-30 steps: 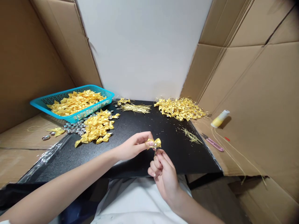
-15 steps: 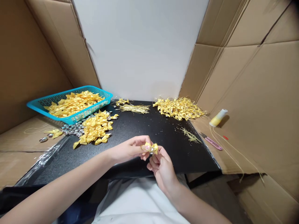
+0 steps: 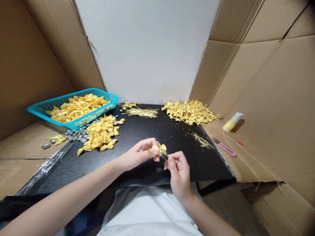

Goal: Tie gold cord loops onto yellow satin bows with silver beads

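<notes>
Over the near edge of the black tabletop, my left hand point(image 3: 145, 151) pinches a yellow ribbon bow point(image 3: 162, 149) with a small silvery piece at its middle. To its right, my right hand point(image 3: 179, 168) is closed, thumb against forefinger, on a thin yellow cord point(image 3: 164, 158) that runs from the bow. Left of my hands lies a pile of yellow bows point(image 3: 102, 132). Shiny silver beads point(image 3: 78, 135) are heaped beside that pile.
A blue basket point(image 3: 71, 124) of yellow bows stands at back left. Behind lie cut cords point(image 3: 142, 112) and a heap of corded bows point(image 3: 189, 112). Short cord ends point(image 3: 203, 141), pink-handled snips point(image 3: 226, 149) and a thread spool point(image 3: 232, 122) are at right. Cardboard walls surround the table.
My right hand has moved right, away from the bow, and now pinches the cord instead of being at the bow. The left hand still holds the bow, slightly higher.
</notes>
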`<state>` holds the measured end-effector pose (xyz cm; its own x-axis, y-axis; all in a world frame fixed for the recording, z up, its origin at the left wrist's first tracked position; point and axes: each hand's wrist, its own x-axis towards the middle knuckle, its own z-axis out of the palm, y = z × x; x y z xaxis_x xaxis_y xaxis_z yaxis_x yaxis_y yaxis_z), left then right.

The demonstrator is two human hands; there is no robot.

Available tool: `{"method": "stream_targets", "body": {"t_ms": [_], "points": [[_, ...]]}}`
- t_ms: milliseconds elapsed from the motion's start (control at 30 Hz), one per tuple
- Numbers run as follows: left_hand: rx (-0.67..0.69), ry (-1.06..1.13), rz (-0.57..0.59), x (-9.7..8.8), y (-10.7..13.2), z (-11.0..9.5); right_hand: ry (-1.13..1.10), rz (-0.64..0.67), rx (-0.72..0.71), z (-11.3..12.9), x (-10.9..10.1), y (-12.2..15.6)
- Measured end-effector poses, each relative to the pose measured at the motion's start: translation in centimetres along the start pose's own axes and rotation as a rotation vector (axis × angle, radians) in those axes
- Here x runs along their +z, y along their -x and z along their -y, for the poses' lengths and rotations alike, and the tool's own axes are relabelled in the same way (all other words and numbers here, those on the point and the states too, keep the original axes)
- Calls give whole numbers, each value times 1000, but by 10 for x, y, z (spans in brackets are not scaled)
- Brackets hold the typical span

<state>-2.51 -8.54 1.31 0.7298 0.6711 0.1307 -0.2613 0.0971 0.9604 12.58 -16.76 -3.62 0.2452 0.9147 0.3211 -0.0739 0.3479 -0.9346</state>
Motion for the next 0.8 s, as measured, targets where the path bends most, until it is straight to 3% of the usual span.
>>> {"method": "stream_targets", "body": {"t_ms": [200,367,533,633,800], "points": [[115,-172,55,5,6,-6,63,45,-41,-2,-3,1],[117,-142,-25,6,4,-1,43,54,-71,2,-6,4],[-32,22,-85,6,0,3,21,139,-207,16,-7,-5],[-152,130,-83,6,-1,4,25,90,-154,21,-6,-16],[-215,238,-40,10,2,3,-21,155,-34,21,-6,-21]]}}
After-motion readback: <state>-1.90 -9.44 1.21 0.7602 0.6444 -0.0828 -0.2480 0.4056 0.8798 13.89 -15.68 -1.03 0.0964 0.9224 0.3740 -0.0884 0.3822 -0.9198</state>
